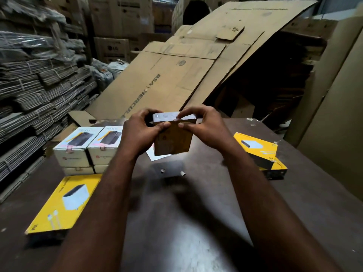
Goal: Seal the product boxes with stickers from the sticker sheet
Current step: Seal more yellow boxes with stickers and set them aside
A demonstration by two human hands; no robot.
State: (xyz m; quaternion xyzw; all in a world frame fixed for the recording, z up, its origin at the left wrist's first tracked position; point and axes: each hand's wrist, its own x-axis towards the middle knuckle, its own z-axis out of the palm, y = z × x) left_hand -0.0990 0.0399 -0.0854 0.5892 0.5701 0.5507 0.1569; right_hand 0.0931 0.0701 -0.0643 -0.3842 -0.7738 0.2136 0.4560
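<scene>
the yellow product box (172,138), held above the table (196,213) toward 12 o'clock, is gripped at its top end by the left hand (140,130) and the right hand (204,124), where a sticker could be creased if the box is twisted.

Bare dark brown wooden table (196,222) down the middle to the near edge, dotted only with two small curled white paper scraps (182,173). Hemmed left by stacked white cardboard product boxes (86,148) and a flat yellow box (64,201); right by two stacked yellow-and-black boxes (261,154). Above centre, blocked by left hand (141,132) and right hand (204,126) gripping a yellow cardboard box (172,140). Behind, closed off by a large leaning brown cardboard sheet (172,79).
</scene>
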